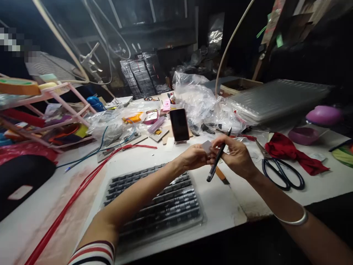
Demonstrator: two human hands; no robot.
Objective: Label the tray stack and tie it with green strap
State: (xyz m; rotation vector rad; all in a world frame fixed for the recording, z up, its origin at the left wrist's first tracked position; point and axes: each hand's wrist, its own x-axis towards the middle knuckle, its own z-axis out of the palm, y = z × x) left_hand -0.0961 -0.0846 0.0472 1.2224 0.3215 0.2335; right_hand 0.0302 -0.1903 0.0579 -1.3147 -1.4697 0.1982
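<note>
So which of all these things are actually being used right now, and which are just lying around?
In use: small grey card in left hand; slim black pen in right hand.

Lying about: black-handled scissors, crumpled red cloth, upright dark phone, red cable.

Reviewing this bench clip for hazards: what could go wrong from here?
1. The right hand holds a dark pen-like tool while both hands pinch a small pale piece; the piece could slip from the left hand.
2. Open scissors lie right beside the right forearm; a snag looks possible.
3. The tray of dark parts sits under the left forearm, so an elbow could shove it.
</note>
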